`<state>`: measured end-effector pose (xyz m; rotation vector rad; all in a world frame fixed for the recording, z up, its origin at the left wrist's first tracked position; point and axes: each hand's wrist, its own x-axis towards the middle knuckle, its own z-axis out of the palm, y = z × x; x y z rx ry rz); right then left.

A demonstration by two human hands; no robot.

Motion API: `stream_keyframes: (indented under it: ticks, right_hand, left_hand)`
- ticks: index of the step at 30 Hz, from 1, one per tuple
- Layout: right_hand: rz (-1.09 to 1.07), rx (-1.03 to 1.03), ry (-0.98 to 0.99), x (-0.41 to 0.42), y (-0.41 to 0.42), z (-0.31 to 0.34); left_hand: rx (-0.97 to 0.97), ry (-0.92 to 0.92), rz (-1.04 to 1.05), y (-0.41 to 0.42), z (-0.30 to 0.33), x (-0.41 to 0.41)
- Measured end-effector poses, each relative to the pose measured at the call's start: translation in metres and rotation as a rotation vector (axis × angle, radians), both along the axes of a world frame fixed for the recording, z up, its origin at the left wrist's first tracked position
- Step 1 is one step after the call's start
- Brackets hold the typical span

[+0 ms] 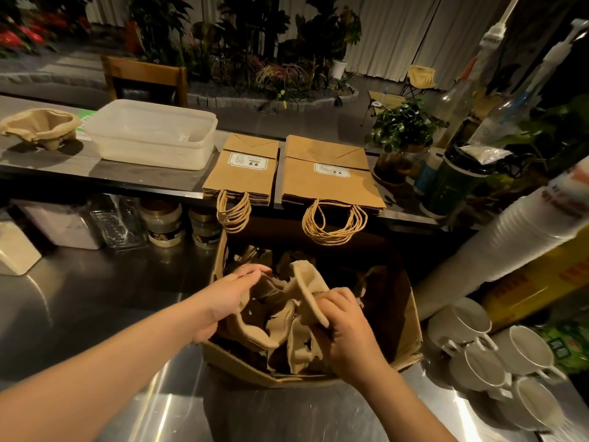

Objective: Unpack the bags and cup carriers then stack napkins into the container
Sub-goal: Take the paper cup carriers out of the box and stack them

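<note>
Both hands in the cardboard box [411,320] on the steel counter [95,314]. Right hand [345,327] pinches the near edge of a pulp cup carrier [287,314], fingers curled over the rim. Left hand [226,298] lies along the carrier's left side, fingers fairly straight; can't tell if the thumb is under it.

Carrier looks nested with others in the box. My read: lift straight up, left hand under the body, not just the rim, since pulp tears. If more than one comes up, split them over the box.

Beyond, on the raised counter [95,173]: two flat stacks of paper bags [242,173] [331,177], handles hanging off the edge. Left of them the translucent container [149,132], then one carrier already out [41,126]. No napkin stack in sight that I can make out.
</note>
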<state>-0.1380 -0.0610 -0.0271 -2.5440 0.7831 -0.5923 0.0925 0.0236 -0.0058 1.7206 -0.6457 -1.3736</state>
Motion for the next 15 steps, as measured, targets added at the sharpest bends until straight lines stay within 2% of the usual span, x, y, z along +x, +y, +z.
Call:
stream_keyframes:
  ticks: [3,9,11,15]
  right_hand:
    - [0.078,-0.037,0.163,0.006,0.003,0.003]
    - [0.196,0.032,0.225,0.017,0.007,0.014]
    - [0.234,0.011,0.241,0.02,0.008,0.014]
    - [0.284,-0.003,0.276,0.03,0.008,0.013]
  left_hand:
    - [0.047,0.028,-0.062,-0.001,0.006,0.004]
    - [0.075,0.136,0.004,-0.005,0.003,0.006]
    - [0.013,0.184,0.019,-0.004,0.006,0.002]
    - [-0.113,0.163,0.04,-0.003,0.013,-0.001]
